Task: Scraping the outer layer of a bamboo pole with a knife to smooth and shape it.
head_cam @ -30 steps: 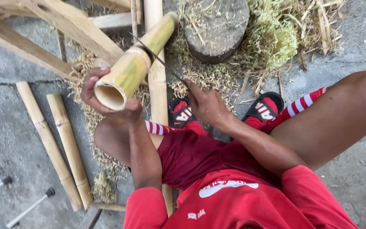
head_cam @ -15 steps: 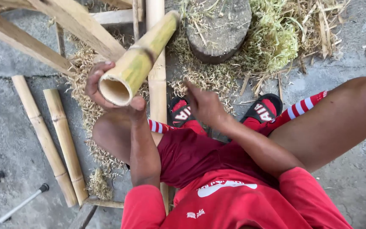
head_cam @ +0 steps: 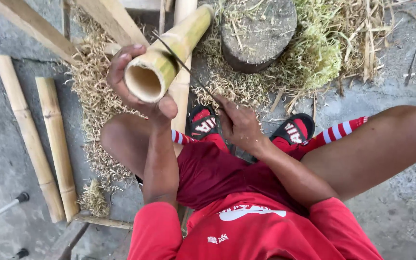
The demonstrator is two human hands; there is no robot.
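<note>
My left hand [head_cam: 138, 82] is wrapped round the near, open end of a hollow green-yellow bamboo tube [head_cam: 169, 50], fingers curled over the top of the rim, thumb under it. Firm grip, hand closed as far as the tube's girth allows. My right hand [head_cam: 239, 126] is fisted on the handle of a thin dark-bladed knife [head_cam: 184, 65]; can't see the handle itself, only the blade running up & left from the fist till it lies across the tube's side, just past my left fingers.

Tube sits above my left knee, in front of me. Its long axis runs from the open mouth, which faces back toward me, up & to the right, w/ the far end over the pale wooden plank [head_cam: 181, 96] near the round grey stump block [head_cam: 258, 31]. So left hand is at the near end, right hand off to the tube's right side & lower, blade crossing the axis at a slant.

Around: curly pale shavings [head_cam: 92, 106] on the concrete, two cut bamboo poles [head_cam: 44, 144] lying side by side on my left, roughly parallel, well apart from the tube. Red-black sandals [head_cam: 203, 123] on my feet, between my knees.
</note>
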